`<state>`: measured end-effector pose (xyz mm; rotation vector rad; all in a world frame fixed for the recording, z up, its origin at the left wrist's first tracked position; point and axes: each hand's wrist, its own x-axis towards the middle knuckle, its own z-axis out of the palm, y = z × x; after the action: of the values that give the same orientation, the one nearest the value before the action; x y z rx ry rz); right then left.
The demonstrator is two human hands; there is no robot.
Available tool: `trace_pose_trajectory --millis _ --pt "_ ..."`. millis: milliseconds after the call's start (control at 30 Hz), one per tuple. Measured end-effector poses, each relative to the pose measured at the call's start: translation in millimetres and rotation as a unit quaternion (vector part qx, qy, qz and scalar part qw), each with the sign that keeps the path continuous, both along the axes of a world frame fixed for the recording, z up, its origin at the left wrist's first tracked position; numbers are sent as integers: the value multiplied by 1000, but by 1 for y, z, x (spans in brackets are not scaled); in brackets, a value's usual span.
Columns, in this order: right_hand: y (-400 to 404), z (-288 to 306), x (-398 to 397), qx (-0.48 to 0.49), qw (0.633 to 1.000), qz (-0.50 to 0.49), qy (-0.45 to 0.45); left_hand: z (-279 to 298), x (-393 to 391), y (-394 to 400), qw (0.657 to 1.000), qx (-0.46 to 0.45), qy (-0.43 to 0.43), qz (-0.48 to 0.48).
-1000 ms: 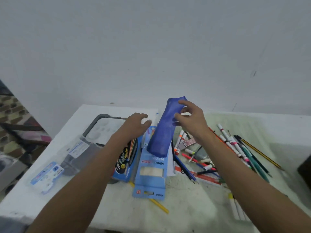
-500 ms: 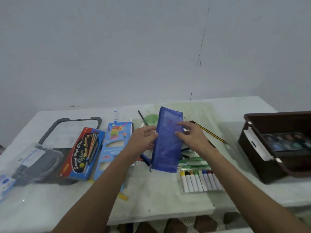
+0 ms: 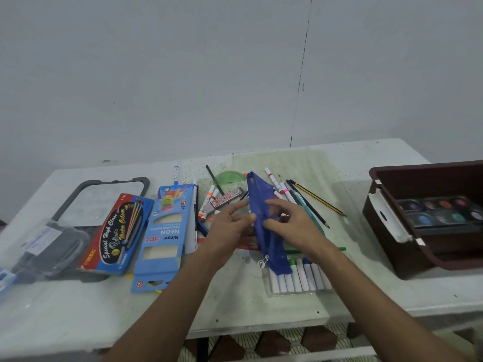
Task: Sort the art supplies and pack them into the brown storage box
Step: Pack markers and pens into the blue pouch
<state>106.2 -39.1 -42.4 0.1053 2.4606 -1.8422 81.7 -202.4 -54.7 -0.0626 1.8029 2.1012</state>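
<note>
I hold a blue mesh pencil pouch [image 3: 261,194] upright above the table's middle, its zipper pull hanging at the lower end. My left hand [image 3: 227,233] pinches its left edge with thumb and fingers. My right hand [image 3: 292,223] grips its right side, fingers partly seen through the mesh. The brown storage box [image 3: 407,246] stands open at the right, with a paint palette [image 3: 441,210] inside. Loose pencils and markers [image 3: 311,197] lie behind the pouch. A clear pack of markers [image 3: 300,279] lies under it.
Left of my hands lie a blue neon pencil box [image 3: 164,231], a red and blue water colour box [image 3: 117,231] and a grey framed lid [image 3: 104,194]. A green protractor [image 3: 230,178] and a small eraser box [image 3: 226,199] sit further back. The wall is close behind.
My view swung right and the brown box came into sight. The pouch came down from mid-air, my left hand took hold of it, and it has turned nearly edge-on.
</note>
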Motion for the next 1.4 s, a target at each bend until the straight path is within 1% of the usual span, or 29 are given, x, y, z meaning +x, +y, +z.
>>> trace_pose_trajectory --millis 67,100,200,267,300,333,367,433,500,533,567,600,633,700,767,867,967,1067,1167,1300,1400 --pt "3 -1 -3 37 999 -12 30 -2 -3 -2 993 -95 56 41" --pt "5 -2 -4 51 998 -17 44 -3 -4 -5 984 -143 93 44" --pt "11 -5 0 97 991 -20 91 -4 -5 -10 948 -263 179 4" --pt "15 -2 2 159 979 -19 128 -5 -6 -13 918 -337 207 -29" --pt "19 2 4 185 972 -23 145 -4 -6 -14 910 -355 211 -39" --pt "23 7 4 204 965 -32 162 -3 -6 -15 910 -357 208 -43" --pt "28 13 4 217 959 -48 176 0 -7 -16 917 -342 200 -42" --pt "40 24 2 242 949 -75 186 6 -10 -17 940 -285 183 -34" --pt "51 31 1 263 945 -78 181 14 -16 -20 956 -234 175 -38" --pt "55 33 1 268 944 -76 175 16 -21 -22 957 -227 175 -40" --pt "57 34 1 273 944 -75 169 17 -28 -24 953 -241 181 -37" --pt "59 35 2 280 943 -76 165 16 -38 -27 938 -282 198 -30" --pt "61 35 4 290 940 -76 162 14 -49 -31 913 -343 221 -23" --pt "64 33 7 303 937 -75 157 8 -72 -41 850 -460 254 -23" --pt "65 32 9 295 941 -72 150 1 -90 -47 810 -524 258 -46" --pt "66 26 10 257 955 -73 131 -7 -103 -47 777 -567 256 -94" --pt "68 19 11 198 971 -74 113 -12 -106 -42 765 -580 258 -109" --pt "70 13 10 168 978 -67 101 -13 -106 -39 741 -608 260 -119" --pt "72 10 9 147 983 -68 92 -10 -104 -37 748 -600 258 -120" --pt "70 9 10 120 987 -60 90 -2 -99 -30 771 -574 271 -50" --pt "66 9 10 96 989 -54 94 -1 -87 -14 801 -532 261 -86"
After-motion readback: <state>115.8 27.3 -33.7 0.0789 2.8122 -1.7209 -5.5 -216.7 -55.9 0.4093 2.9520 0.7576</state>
